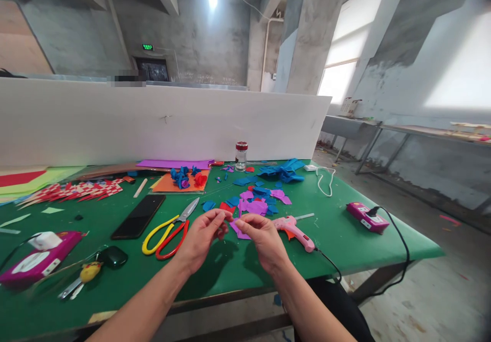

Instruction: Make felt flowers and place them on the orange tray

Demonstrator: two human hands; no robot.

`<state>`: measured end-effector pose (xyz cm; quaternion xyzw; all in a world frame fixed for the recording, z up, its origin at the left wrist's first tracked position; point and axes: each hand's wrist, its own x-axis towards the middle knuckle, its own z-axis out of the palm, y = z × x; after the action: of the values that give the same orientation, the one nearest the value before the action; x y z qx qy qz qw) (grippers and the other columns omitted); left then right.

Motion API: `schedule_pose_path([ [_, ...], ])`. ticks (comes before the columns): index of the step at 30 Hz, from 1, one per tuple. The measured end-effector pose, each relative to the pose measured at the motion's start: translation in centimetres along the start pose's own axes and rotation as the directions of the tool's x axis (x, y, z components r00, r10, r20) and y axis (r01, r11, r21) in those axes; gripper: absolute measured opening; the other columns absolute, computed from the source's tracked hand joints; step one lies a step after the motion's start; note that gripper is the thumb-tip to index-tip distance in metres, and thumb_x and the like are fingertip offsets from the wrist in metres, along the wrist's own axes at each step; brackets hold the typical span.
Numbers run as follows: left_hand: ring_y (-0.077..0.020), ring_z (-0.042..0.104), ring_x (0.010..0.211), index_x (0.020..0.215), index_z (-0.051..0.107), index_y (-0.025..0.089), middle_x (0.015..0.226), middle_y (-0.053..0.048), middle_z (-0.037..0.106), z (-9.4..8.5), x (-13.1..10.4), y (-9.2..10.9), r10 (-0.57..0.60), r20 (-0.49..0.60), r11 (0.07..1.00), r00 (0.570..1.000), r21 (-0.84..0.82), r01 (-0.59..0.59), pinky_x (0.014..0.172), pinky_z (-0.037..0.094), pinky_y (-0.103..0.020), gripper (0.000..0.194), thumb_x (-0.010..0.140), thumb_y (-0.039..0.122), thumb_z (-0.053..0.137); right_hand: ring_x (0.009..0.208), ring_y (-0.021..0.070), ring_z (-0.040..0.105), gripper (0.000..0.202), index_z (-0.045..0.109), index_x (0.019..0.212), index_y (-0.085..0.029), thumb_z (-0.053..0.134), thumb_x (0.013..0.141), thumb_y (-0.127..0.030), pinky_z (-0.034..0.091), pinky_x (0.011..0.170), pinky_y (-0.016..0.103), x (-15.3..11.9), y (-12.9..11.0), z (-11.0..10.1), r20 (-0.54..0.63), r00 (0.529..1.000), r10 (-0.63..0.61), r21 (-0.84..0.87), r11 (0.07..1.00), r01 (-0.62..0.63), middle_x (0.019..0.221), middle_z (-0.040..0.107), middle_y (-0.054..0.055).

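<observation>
Left hand (202, 237): thumb and forefinger brought together beside the purple paper piece; whether they grip it cannot be told.
Right hand (265, 238): thumb and forefinger pinching the purple paper piece.
Purple paper piece (242, 233): at the fingertips, between the hands, inward of the near edge of the green desk (368, 252).
Cut paper pieces (256, 207): purple, blue and red, loosely heaped beyond the hands, toward the far edge.
Glue gun (294, 229): pink, corded, just beside the right hand, toward the right edge.
Scissors (184, 218): yellow and red handles, blades parted, lying left of the left hand.
Paper flowers (181, 176): blue, red and purple, on orange sheets near the far edge.
Jar (241, 156): clear, red-lidded, upright at the far edge.
</observation>
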<state>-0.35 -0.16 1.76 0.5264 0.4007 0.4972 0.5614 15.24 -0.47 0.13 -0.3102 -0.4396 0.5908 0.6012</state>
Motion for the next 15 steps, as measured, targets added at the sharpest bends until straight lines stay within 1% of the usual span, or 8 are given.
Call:
schedule_pose_path([
  [2,-0.0105,0.051,0.058,0.094,0.073,0.017,0.068,0.000,0.062,0.2,-0.3,0.1,-0.050,0.088,0.997,0.995,0.055,0.045,0.053,0.038,-0.020,0.031,0.076,0.042,0.071,0.066,0.0123,0.053,0.017,0.071,0.065,-0.018,0.082,0.063,-0.030,0.041,0.064,0.024,0.1,-0.1,0.0,-0.038,0.997,-0.069,-0.039,0.997,0.067,0.067,0.064,-0.001],
  [4,-0.0092,0.051,0.054,0.092,0.073,0.016,0.072,-0.002,0.065,0.6,-0.6,0.0,-0.068,0.155,0.995,0.986,0.088,0.054,0.049,0.036,-0.020,0.029,0.073,0.038,0.075,0.063,0.0124,0.053,0.016,0.070,0.065,-0.018,0.081,0.065,-0.031,0.041,0.062,0.025,-0.1,-0.1,0.2,-0.033,0.997,-0.075,-0.027,0.997,0.074,0.065,0.064,-0.001],
  [6,-0.0085,0.052,0.052,0.087,0.074,0.015,0.077,-0.004,0.068,1.1,-0.9,-0.2,-0.046,0.151,0.997,0.987,0.070,0.036,0.048,0.038,-0.020,0.027,0.073,0.038,0.075,0.056,0.0112,0.050,0.017,0.070,0.064,-0.018,0.080,0.066,-0.032,0.041,0.058,0.025,-0.2,-0.1,0.4,-0.013,0.999,-0.052,0.001,0.999,0.052,0.060,0.062,-0.002],
  [9,-0.0091,0.052,0.048,0.079,0.074,0.014,0.071,-0.004,0.068,1.5,-1.0,-0.5,-0.035,0.090,0.999,0.995,0.043,0.031,0.046,0.041,-0.021,0.029,0.072,0.041,0.075,0.053,0.0114,0.052,0.019,0.074,0.072,-0.018,0.082,0.062,-0.033,0.042,0.057,0.026,-0.3,-0.6,0.4,0.025,1.000,0.002,0.004,1.000,-0.002,0.061,0.066,-0.001],
  [12,-0.0096,0.054,0.048,0.077,0.074,0.014,0.069,-0.004,0.068,1.5,-0.9,-0.6,-0.055,0.066,0.998,0.996,0.041,0.053,0.045,0.043,-0.021,0.027,0.069,0.040,0.078,0.066,0.0159,0.061,0.026,0.078,0.081,-0.021,0.083,0.060,-0.035,0.047,0.066,0.029,0.0,-1.6,-0.2,0.029,1.000,0.003,-0.063,0.998,-0.001,0.074,0.073,0.002],
  [15,-0.0092,0.055,0.046,0.075,0.073,0.013,0.067,-0.004,0.068,1.5,-1.0,-0.5,-0.088,0.086,0.995,0.992,0.050,0.084,0.044,0.043,-0.020,0.027,0.069,0.039,0.078,0.081,0.0194,0.064,0.020,0.079,0.078,-0.022,0.082,0.063,-0.035,0.047,0.075,0.030,0.2,-2.2,-0.8,0.029,0.998,-0.050,-0.144,0.988,0.053,0.081,0.075,0.003],
])
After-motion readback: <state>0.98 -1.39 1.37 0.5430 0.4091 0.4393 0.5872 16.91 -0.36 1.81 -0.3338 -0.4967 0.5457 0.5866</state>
